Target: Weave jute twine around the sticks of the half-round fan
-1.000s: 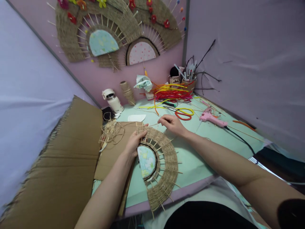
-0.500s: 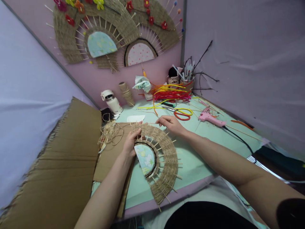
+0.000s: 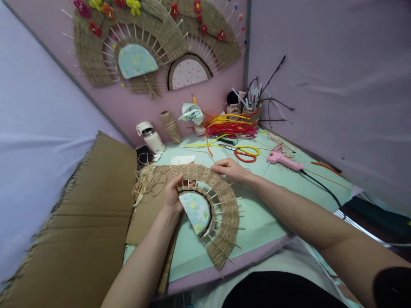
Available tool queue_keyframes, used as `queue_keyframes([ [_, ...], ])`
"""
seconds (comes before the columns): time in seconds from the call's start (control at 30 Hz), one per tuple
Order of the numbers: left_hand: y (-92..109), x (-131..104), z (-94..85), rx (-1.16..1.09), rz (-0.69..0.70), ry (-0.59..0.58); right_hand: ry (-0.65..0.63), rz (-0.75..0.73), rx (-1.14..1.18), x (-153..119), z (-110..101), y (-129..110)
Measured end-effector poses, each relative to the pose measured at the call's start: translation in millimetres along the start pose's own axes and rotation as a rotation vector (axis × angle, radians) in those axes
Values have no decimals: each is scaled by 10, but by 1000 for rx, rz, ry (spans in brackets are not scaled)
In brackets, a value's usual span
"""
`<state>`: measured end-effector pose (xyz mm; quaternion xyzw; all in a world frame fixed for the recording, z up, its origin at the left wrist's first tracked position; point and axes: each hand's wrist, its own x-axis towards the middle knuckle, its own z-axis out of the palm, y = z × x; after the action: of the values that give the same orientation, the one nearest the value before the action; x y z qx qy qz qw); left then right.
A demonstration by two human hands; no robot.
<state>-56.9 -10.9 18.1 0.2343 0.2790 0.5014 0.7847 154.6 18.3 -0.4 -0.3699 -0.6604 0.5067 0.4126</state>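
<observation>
A half-round woven twine fan [image 3: 229, 205] is held tilted over the table, with thin sticks poking out past its outer rim. Its centre is a half-disc of light blue flowered cloth [image 3: 195, 212] edged in black. My left hand [image 3: 174, 192] grips the fan at its upper left, thumb on the front and the other fingers partly behind. At the upper right rim, my right hand [image 3: 228, 169] is closed, its fingertips pinching the fan's edge. A thin strand shows by the right wrist; whether the fingers also hold twine is too small to tell.
Scissors [image 3: 246, 153], a pink glue gun [image 3: 284, 159] and red and yellow pipe cleaners [image 3: 229, 126] lie beyond my hands. A twine spool [image 3: 171, 127] and white bottle [image 3: 152, 139] stand behind. Tangled twine [image 3: 147, 177] rests left, beside cardboard [image 3: 80, 214]. Finished fans [image 3: 93, 60] hang on the wall.
The fan has turned slightly, its top edge shifting left and its lower tip right. My right hand has come down a little from just off the rim onto it.
</observation>
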Motion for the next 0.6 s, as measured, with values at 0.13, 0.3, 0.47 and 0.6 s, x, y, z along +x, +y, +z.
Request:
queue_keyframes([
  [0.13, 6, -11, -33, 50, -69, -22, 4, 3, 6, -11, 11, -36],
  [0.3, 22, -3, -34, 125, -143, 81, 11, 6, 6, -18, 27, -36],
  [0.47, 41, -3, -37, 79, -133, -23, 23, -1, 9, 8, 5, 20],
  [0.6, 53, 10, -71, 87, -114, -19, 80, -34, -26, 10, -20, 14],
])
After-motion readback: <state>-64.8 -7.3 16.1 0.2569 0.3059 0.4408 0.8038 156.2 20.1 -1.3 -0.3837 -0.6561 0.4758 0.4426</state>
